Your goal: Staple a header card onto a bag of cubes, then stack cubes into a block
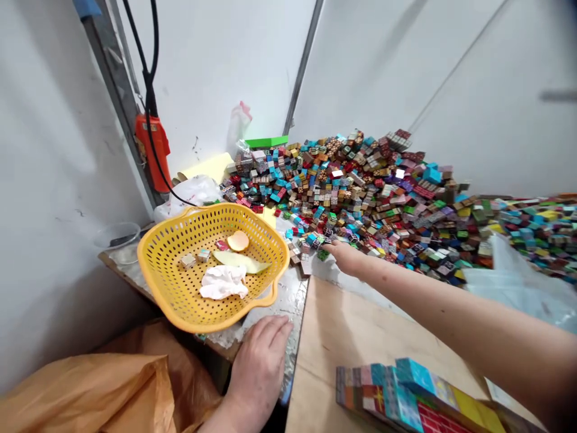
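A large heap of small patterned blocks (360, 186) lies against the back wall. My right hand (346, 257) reaches to the heap's front edge, its fingertips at several small dark and green blocks; whether it grips one is too small to tell. My left hand (264, 355) rests on the grey table edge (293, 307), palm down, with its fingers stretched and nothing in them. Just beyond my left hand sits a yellow perforated basket (180, 300) holding a crumpled white tissue (223, 282), peel pieces (238, 241) and a few blocks.
Rows of joined colourful blocks (406, 391) lie on the wooden board (324, 337) at the front right. An orange switch box (155, 150) hangs by a black cable. Brown paper (103, 391) is at lower left, a plastic bag (518, 294) at right.
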### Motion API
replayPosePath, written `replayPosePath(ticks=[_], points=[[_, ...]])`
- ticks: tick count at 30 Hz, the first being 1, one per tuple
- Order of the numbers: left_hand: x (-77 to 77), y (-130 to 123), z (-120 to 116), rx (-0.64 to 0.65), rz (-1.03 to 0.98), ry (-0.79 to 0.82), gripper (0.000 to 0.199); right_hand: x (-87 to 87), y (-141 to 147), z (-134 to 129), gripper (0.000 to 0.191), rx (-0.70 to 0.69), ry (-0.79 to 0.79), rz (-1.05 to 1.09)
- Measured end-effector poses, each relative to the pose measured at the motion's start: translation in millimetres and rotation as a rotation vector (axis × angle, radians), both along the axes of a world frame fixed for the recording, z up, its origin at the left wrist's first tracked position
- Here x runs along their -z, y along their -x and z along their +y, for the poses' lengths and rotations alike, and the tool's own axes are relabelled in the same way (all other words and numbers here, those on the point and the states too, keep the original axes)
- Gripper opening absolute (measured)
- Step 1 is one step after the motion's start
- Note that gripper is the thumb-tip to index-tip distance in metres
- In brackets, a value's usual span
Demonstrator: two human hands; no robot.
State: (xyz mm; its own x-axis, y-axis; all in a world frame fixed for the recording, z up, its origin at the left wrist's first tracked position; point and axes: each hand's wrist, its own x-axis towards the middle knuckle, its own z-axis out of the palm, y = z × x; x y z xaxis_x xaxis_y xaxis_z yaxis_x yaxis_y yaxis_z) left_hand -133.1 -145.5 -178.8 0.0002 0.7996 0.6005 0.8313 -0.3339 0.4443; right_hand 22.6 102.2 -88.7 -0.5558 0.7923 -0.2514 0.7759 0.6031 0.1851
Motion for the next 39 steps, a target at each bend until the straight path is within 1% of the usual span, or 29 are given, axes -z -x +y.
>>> replayPosePath(ticks=[3, 5, 9, 11, 14, 17, 20, 23, 28, 33, 36, 39], points=[[-0.8, -0.2, 0.7, -0.011, 0.002, 0.01, 0.034, 7.4, 3.3, 8.6, 0.041, 0.028, -0.018, -0.04], [-1.1, 0.0, 0.8, -0.014, 0.002, 0.016, 0.034, 9.1, 4.1, 10.7, 0.031, 0.036, -0.025, -0.039], [-2.0, 0.3, 0.5, -0.014, -0.007, 0.022, 0.034, 3.8, 2.8, 4.4, 0.023, 0.047, 0.019, 0.002], [-2.7, 0.5, 0.4, -0.01, -0.01, 0.018, 0.034, -1.6, 3.4, -5.6, 0.023, 0.075, 0.067, 0.032], [-3.6, 0.5, 0.2, -0.01, -0.015, 0.018, 0.033, -8.2, 9.9, -26.5, 0.028, 0.123, 0.161, 0.077], [-3.7, 0.4, 0.0, -0.01, -0.022, 0.015, 0.035, -8.8, 21.6, -44.6, 0.032, 0.191, 0.292, 0.09], [-2.9, 0.3, -0.4, -0.004, -0.025, 0.01, 0.035, -5.3, 33.0, -52.4, 0.034, 0.291, 0.394, 0.088], [-2.3, 0.5, -0.8, -0.001, -0.031, 0.013, 0.033, -2.1, 41.3, -53.5, 0.035, 0.34, 0.423, 0.107], [-2.7, 1.1, -0.5, 0.009, -0.026, 0.033, 0.035, 1.6, 52.3, -53.6, 0.034, 0.311, 0.403, 0.111], [-2.7, 1.7, -0.5, 0.013, -0.029, 0.023, 0.035, 3.4, 58.2, -53.6, 0.025, 0.264, 0.344, 0.065], [-3.4, 1.9, -1.4, 0.015, -0.027, 0.022, 0.034, -4.3, 54.5, -54.2, 0.024, 0.226, 0.341, 0.063], [-3.7, 2.4, -1.6, 0.02, -0.032, 0.018, 0.034, -23.3, 44.5, -57.2, 0.022, 0.211, 0.322, 0.089]])
